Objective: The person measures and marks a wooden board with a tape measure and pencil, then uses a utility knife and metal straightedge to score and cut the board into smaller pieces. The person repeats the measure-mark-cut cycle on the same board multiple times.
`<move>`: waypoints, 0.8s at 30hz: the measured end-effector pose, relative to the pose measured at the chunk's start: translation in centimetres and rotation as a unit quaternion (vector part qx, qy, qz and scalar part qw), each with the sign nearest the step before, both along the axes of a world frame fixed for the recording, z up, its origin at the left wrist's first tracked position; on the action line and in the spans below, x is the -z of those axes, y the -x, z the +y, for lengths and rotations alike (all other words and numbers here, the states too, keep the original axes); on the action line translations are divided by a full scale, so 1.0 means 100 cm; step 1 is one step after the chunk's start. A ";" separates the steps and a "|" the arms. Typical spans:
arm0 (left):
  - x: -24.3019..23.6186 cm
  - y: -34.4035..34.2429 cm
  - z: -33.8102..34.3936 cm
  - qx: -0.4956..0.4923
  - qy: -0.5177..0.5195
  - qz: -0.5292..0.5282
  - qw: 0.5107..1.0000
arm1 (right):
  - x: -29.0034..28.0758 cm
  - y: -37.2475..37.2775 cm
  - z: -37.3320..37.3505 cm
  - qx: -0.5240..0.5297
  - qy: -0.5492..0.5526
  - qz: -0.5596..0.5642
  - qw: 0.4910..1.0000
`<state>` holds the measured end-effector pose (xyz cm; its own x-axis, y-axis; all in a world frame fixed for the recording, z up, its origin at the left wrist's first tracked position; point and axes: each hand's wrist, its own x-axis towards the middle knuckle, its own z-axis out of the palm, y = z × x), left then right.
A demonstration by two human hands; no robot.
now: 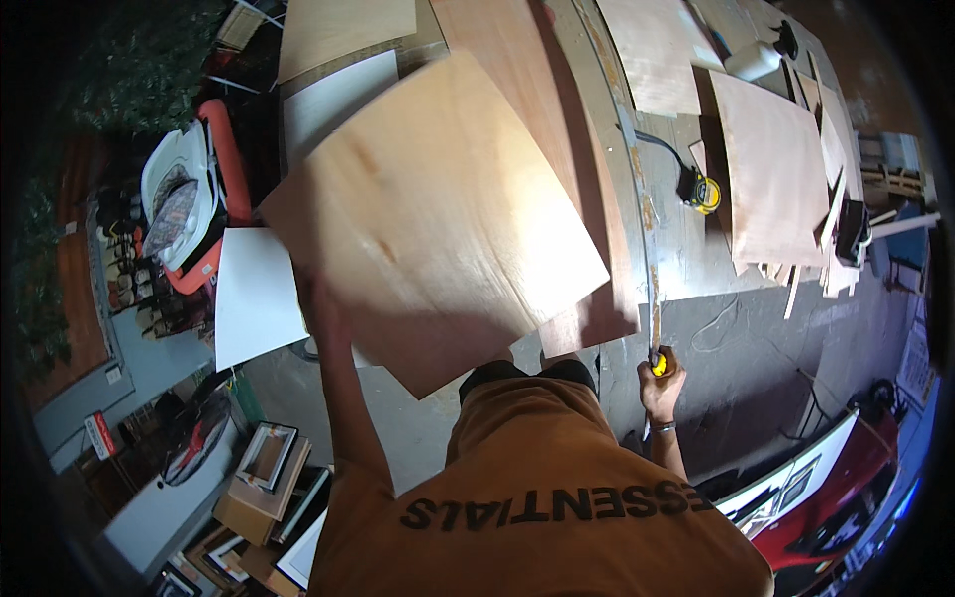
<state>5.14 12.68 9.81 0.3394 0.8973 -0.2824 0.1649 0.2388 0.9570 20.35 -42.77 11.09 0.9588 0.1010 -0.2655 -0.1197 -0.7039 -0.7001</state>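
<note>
A square sheet of pale plywood (448, 219) is tilted up in front of my body, over the near edge of the workbench. My left hand (320, 291) holds it by its left edge, in shadow, with the fingers mostly hidden. My right hand (661, 386) is closed around a small yellow-and-dark tool (659, 365), whose exact kind is unclear. It is beside the near end of a long, worn metal straightedge (647, 214) that runs away from me along the bench. Under the sheet lies a long reddish-brown board (557, 109).
A yellow tape measure (705, 195) lies right of the straightedge. Farther right are thin wood sheets (771, 164), narrow offcuts and a white spray bottle (753, 62). A white panel (254, 298) is at left, near a red-and-white seat-like item (179, 189). Picture frames (267, 458) are stacked lower left.
</note>
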 end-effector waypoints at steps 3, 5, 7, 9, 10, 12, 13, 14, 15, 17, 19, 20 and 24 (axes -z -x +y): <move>0.055 -0.021 0.007 0.042 0.032 0.033 0.998 | 0.007 0.043 0.015 -0.010 0.008 -0.056 0.998; 0.079 -0.034 0.000 0.029 0.081 0.061 0.994 | 0.015 0.072 0.025 -0.006 0.005 -0.060 0.998; 0.087 -0.040 -0.007 0.074 0.112 0.018 0.991 | 0.026 0.095 0.037 -0.014 0.036 -0.068 0.997; 0.088 -0.045 -0.013 0.111 0.124 0.019 0.986 | 0.035 0.114 0.047 -0.029 0.056 -0.088 0.994; 0.087 -0.046 -0.016 0.122 0.115 0.030 0.985 | 0.040 0.121 0.052 -0.027 0.057 -0.088 0.994; 0.084 -0.049 -0.022 0.128 0.088 0.054 0.986 | 0.049 0.130 0.059 -0.030 0.068 -0.084 0.994; 0.083 -0.049 -0.026 0.121 0.073 0.069 0.988 | 0.053 0.133 0.061 -0.032 0.062 -0.078 0.995; 0.080 -0.049 -0.029 0.144 0.048 0.071 0.986 | 0.056 0.135 0.062 -0.036 0.063 -0.090 0.993; 0.076 -0.049 -0.032 0.147 0.008 0.118 0.982 | 0.060 0.135 0.063 -0.035 0.078 -0.101 0.991; 0.063 -0.049 -0.037 0.197 -0.064 0.215 0.954 | 0.066 0.133 0.062 -0.040 0.099 -0.112 0.988; 0.048 -0.057 -0.046 0.161 -0.418 0.269 0.852 | 0.071 0.130 0.061 -0.043 0.107 -0.119 0.986; 0.041 -0.065 -0.054 0.122 -0.567 0.294 0.760 | 0.074 0.128 0.061 -0.043 0.107 -0.129 0.985; 0.036 -0.131 -0.113 0.421 -0.438 0.137 0.783 | 0.083 0.123 0.060 -0.054 0.125 -0.150 0.979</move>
